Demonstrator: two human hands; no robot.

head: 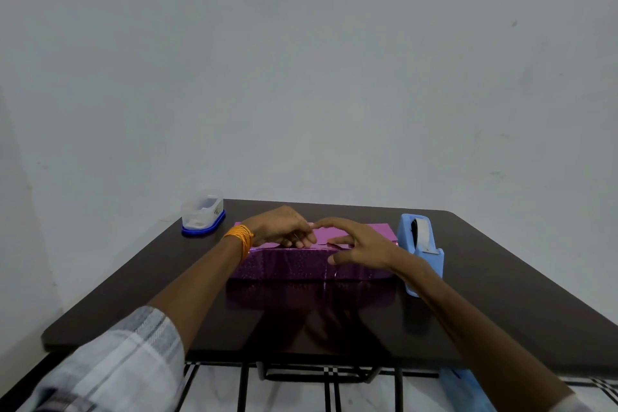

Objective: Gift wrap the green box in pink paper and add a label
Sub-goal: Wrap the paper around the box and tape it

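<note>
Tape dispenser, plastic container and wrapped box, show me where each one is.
tape dispenser (431, 261), head view, blue front body
plastic container (202, 213), head view, clear side wall
wrapped box (284, 264), head view, near side face

A dark brown table (501, 294) with rounded corners stands against a plain pale grey wall (301, 77), its top glossy enough to throw back dim reflections. At the far left corner sits a small clear plastic container (202, 212), turned upside down on its blue lid (200, 231); what is inside is too faint to make out. On the right side, well apart from it, stands a light blue tape dispenser (422, 251) with a roll of tape (422, 227) in its top, its cutter end pointing towards the near edge. Under the table, black metal bars (334, 375) show against a white floor (294, 391) with dark checked lines. Something blue (465, 391) lies low beneath the right side, blurred.
</note>
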